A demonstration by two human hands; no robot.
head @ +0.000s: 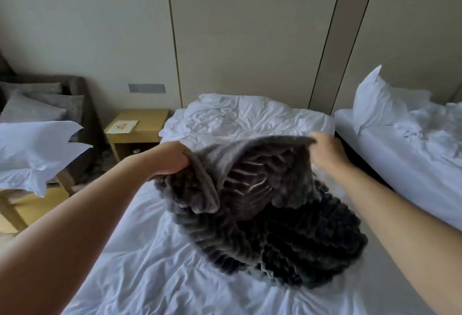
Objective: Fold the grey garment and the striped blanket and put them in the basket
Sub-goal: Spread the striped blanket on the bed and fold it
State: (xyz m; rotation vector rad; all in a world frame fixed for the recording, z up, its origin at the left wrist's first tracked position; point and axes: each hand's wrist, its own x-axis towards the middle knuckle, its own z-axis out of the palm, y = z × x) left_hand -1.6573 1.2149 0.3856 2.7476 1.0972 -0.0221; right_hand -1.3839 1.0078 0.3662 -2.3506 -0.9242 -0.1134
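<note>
The striped blanket [262, 214] is held up over the middle of the bed [125, 277]. It is dark grey and fluffy, with soft bumpy rows. Thin pale stripes are seen on its inner side. Its top edge is lifted and stretched between the two hands. The lower part is bunched in a heap and rests on the bed, nearer the right edge than the left.

The left end of the top edge is gripped by the left hand [172, 159], with the fingers curled under the cloth. The right end of the same edge is pinched by the right hand [325, 151].

A crumpled white cover [237, 117] is piled at the far edge of the bed, by the wall.

A small wooden table [140, 134] is placed just beside the far left corner of the bed. A card [125, 126] with a little picture is laid on its top. The print on it is too small to be read. A white pillow [37, 149] is seen at the left, and grey cushions [37, 104] are stacked behind it. A second bed [400, 164] is set near the right edge, with a dark gap between. Another white pillow [375, 99] is propped up at its far end.
</note>
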